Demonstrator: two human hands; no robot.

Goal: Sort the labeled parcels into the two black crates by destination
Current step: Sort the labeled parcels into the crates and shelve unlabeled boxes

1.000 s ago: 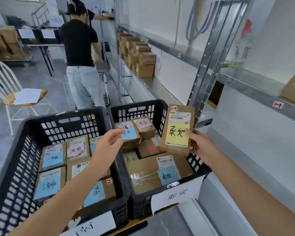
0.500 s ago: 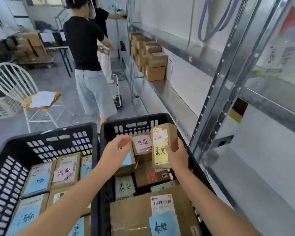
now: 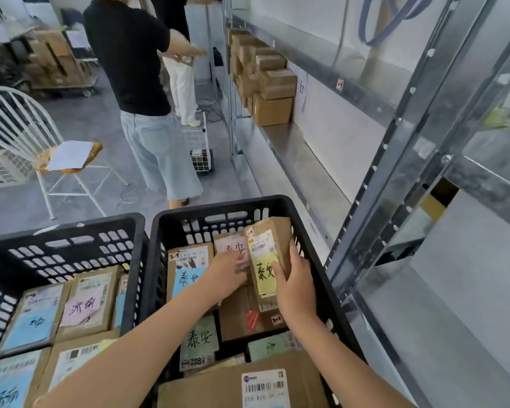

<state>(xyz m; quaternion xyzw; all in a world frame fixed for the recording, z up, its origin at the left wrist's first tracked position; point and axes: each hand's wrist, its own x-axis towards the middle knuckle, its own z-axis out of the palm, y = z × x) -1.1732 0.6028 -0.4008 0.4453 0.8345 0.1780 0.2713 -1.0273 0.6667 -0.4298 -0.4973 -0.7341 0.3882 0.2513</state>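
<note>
Both crates, left (image 3: 71,231) and right (image 3: 306,219), already hold many parcels; the right hand (image 3: 295,287) grips a yellow-labelled parcel (image 3: 267,257) inside the right one, not yet released, while the left hand (image 3: 227,273) rests open on a neighbouring pink-labelled parcel (image 3: 231,245).

Grey floor (image 3: 80,119) across the upper left of the frame, white chair (image 3: 27,134) standing on it, metal shelf (image 3: 292,148) at upper right bearing stacked cardboard boxes (image 3: 265,83), crates' support hidden, perhaps a cart

two black crates, left crate (image 3: 71,231) and right crate (image 3: 224,206), lower half of frame; two hands inside the right one; one white chair (image 3: 21,125) at left; two people standing up top
</note>
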